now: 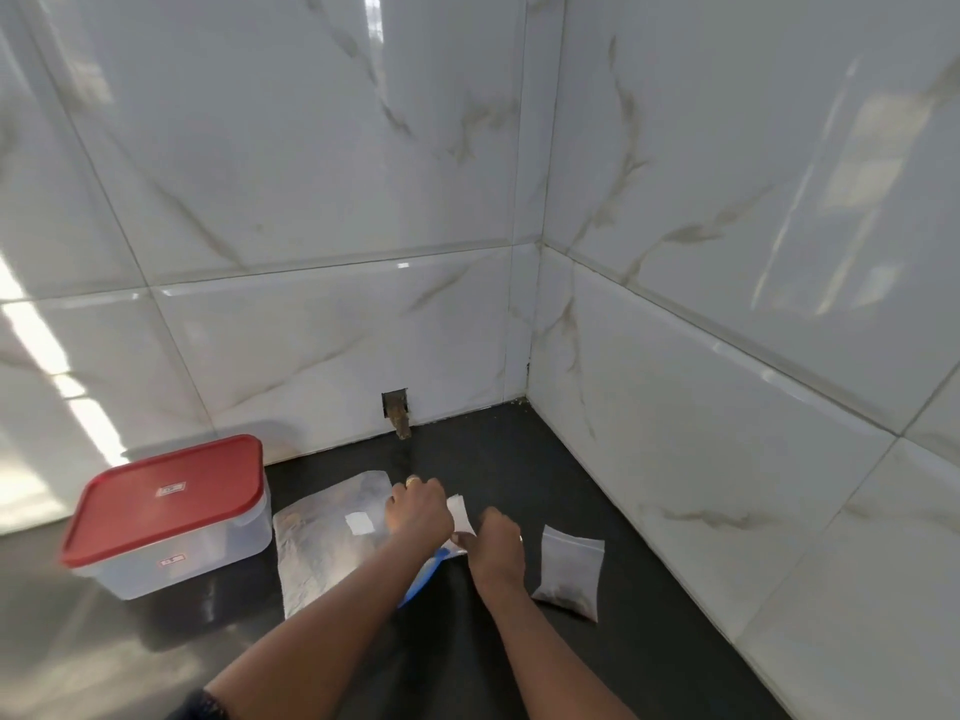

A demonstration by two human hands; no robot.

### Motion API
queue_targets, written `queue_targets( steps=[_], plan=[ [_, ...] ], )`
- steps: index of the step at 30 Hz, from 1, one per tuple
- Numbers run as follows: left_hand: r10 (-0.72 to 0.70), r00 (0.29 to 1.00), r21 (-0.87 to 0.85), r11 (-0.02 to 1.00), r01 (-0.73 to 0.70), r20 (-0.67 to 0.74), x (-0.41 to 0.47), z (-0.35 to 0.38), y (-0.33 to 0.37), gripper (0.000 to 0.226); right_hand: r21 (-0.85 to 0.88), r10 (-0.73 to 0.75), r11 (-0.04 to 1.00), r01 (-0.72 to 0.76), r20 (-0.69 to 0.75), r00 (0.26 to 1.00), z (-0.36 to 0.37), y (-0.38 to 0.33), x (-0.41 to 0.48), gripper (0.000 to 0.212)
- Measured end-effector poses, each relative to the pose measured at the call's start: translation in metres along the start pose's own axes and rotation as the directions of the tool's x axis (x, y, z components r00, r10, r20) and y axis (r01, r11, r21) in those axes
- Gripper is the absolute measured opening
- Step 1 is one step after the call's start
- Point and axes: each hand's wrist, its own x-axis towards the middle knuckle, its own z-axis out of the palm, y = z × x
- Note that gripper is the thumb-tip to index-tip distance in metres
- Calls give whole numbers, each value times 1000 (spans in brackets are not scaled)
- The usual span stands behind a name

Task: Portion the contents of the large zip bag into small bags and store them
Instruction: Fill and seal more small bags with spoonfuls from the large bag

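Observation:
The large zip bag [322, 537] lies flat on the dark counter, clear with a white label and a blue zip edge near my left forearm. My left hand [418, 511] rests over its right end. A small empty clear bag [462, 514] sits between my two hands, and both hands pinch it. My right hand [496, 543] holds its lower corner. To the right, a small filled bag [569, 571] with dark contents lies on the counter, apart from my hands.
A clear plastic box with a red lid [166, 511] stands shut at the left. White marble-look tiled walls meet in a corner behind. A small hole with a pipe stub [399, 415] is low in the back wall.

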Motion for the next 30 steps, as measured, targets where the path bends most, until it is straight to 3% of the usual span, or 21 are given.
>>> queue_targets(
  steps=[8,12,15,18,25,30],
  plan=[
    [-8,998,-182,983,-2,-56,4,0,-25,35,95,154,984,-151,-25,988,-6,-7,13,14],
    [-41,996,-413,911,7,-74,1,-8,-21,33,200,212,960,-196,-61,975,-19,-9,12,14],
    [8,998,-602,798,-43,-60,-8,-19,-11,22,357,165,925,-134,-58,985,-34,-16,6,2],
    [82,996,-818,572,-62,-18,-20,-27,-3,33,451,22,892,12,-69,997,-51,-26,-5,14],
    [137,990,-955,286,-72,-34,-42,-38,-7,22,592,-175,783,189,-82,981,-77,-38,-33,15],
    [184,983,-967,250,-51,-4,-55,-48,-15,14,758,-164,645,98,12,986,-86,-41,-47,13]
  ],
)
